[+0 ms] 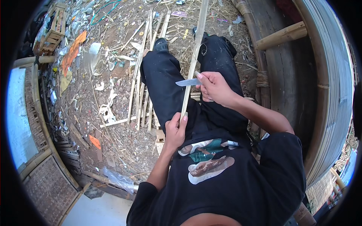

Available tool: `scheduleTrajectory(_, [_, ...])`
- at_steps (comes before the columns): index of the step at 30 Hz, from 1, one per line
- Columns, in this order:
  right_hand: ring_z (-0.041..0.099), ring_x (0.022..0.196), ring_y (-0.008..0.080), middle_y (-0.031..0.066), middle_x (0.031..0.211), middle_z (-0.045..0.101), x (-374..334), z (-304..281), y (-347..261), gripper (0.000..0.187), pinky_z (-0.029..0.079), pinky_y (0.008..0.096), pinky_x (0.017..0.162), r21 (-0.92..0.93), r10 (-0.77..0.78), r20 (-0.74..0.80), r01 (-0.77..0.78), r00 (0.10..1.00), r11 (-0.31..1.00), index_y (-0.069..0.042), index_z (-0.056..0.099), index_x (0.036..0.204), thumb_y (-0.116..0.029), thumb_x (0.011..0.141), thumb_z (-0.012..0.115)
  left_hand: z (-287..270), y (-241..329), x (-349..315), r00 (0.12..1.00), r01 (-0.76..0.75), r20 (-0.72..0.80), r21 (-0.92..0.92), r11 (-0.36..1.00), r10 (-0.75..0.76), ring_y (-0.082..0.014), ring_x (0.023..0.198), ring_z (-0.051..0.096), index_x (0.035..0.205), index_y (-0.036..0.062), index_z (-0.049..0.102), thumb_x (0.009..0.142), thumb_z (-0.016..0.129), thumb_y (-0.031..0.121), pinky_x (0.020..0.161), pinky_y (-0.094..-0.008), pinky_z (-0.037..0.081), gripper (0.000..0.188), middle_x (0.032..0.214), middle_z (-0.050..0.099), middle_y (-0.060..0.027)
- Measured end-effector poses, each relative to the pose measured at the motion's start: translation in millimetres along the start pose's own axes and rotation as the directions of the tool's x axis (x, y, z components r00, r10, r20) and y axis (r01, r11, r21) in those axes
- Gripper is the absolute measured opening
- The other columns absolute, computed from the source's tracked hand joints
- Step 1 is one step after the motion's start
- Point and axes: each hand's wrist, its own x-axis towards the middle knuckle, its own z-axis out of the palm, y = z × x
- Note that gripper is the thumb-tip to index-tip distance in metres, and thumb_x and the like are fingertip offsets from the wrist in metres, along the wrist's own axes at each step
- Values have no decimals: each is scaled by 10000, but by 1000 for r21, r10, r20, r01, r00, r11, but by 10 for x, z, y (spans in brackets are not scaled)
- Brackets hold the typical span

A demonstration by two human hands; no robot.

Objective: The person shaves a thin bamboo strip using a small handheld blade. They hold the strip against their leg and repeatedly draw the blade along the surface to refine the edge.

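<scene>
Strip (195,52) in hand, knife (184,82) laid across.
Left hand (175,132) clasps the strip's near end, the length running out beyond the fist; right hand (216,89) grips the knife, blade crossing farther along.

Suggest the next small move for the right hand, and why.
Probably a short stroke of the silver metal knife along the long, pale strip of bamboo or wood, away from the left hand: the right hand holds the knife across the strip, and the left grips the strip nearer the body. Whether the edge touches it is hard to tell.
</scene>
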Motion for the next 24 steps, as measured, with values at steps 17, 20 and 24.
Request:
scheduleTrajectory(17, [412,562,22,-36,609,427,-70,-245,-117,157,337,232,488,-591,-352,-153,199,924,782,-29,528,902,-173,964,529,67,243,36,992,-123,-11,199,972,128,-61,434,316,793,-11,550,932,562,150,411,-288,251,213,472,347,-34])
scheduleTrajectory(20, [547,613,218,137,703,574,-226,-185,-373,173,416,345,577,-825,-474,-212,103,854,555,9,586,875,-161,907,577,87,285,46,996,-84,-13,194,977,88,-59,438,314,777,-12,555,920,588,154,408,-288,257,221,467,365,-39])
scheduleTrajectory(24, [557,701,399,205,728,558,-181,-434,-340,213,412,465,624,-953,-597,-109,87,795,289,15,528,790,-148,926,520,132,369,62,1000,5,-18,145,989,-2,-55,442,315,772,-17,568,905,618,161,406,-288,261,227,460,381,-44])
